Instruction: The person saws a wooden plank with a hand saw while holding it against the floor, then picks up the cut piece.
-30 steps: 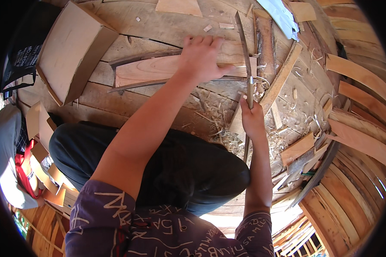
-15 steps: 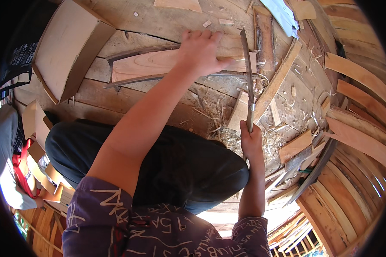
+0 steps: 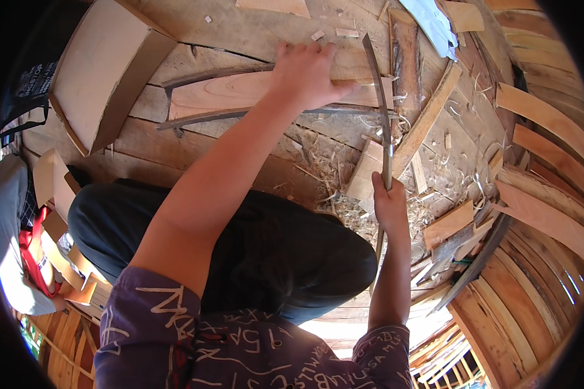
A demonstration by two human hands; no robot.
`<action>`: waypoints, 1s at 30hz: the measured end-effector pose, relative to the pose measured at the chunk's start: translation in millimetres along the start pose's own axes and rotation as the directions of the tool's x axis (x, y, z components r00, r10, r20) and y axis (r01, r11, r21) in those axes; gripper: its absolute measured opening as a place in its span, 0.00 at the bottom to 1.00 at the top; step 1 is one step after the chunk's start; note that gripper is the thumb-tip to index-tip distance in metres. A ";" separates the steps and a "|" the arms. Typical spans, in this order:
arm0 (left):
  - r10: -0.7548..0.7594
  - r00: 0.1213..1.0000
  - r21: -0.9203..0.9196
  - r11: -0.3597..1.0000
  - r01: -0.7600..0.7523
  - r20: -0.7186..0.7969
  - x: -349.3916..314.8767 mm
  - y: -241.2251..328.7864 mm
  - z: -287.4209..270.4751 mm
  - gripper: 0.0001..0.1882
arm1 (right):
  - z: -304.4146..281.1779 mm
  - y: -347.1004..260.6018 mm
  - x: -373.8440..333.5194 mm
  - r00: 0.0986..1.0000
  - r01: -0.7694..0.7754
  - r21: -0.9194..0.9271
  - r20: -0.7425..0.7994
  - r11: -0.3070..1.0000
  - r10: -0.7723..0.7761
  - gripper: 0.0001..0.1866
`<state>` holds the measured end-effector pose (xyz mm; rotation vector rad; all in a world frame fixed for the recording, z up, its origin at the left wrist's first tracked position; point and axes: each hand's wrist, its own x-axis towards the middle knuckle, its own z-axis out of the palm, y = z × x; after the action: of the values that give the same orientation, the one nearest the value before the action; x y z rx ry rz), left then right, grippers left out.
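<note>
My left hand (image 3: 303,74) rests on a pale reddish wooden board (image 3: 217,95), its fingers bent over the far side and its thumb stretched to the right along the surface. My right hand (image 3: 390,202) is closed round the handle of a long, slightly curved knife (image 3: 381,97). The knife's narrow dark blade points away from me and crosses the board's right end. Its handle runs back below my fist beside my right knee. A dark curved strip (image 3: 207,118) lies along the board's near edge. The blade's contact with the wood cannot be made out.
Shavings (image 3: 344,185) and offcuts (image 3: 366,170) litter the plank floor. Beyond the blade lie a bark-edged piece (image 3: 405,61) and a slanting stick (image 3: 428,117). A large cardboard box (image 3: 104,71) stands at left, near another person's clothed leg (image 3: 10,214). Curved slats (image 3: 545,110) lean at right.
My right hand has shifted a little to the right and slightly away from me, and the knife leans more to the left at its tip. My left hand stays on the board.
</note>
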<state>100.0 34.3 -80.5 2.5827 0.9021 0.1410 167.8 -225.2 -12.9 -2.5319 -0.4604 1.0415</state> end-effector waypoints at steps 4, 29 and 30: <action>0.056 0.996 0.002 0.998 -0.056 -0.062 -4.6 -4.0 5.1 0.42 | -3.6 6.6 -23.7 0.997 -0.063 0.021 0.037 0.998 0.062 0.24; 0.016 0.999 -0.002 1.000 -0.016 0.038 5.2 -4.0 -0.4 0.45 | -3.7 -23.6 16.9 0.999 -0.031 0.008 0.043 0.999 0.031 0.24; 0.004 0.997 -0.016 1.000 -0.003 0.083 6.1 -3.1 -2.7 0.45 | -3.5 -24.2 18.7 0.998 -0.049 0.019 0.046 0.999 0.048 0.24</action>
<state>102.4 41.2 -79.4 2.5551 0.8628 0.0409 179.1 -196.6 -11.1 -2.5177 -0.4005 1.1175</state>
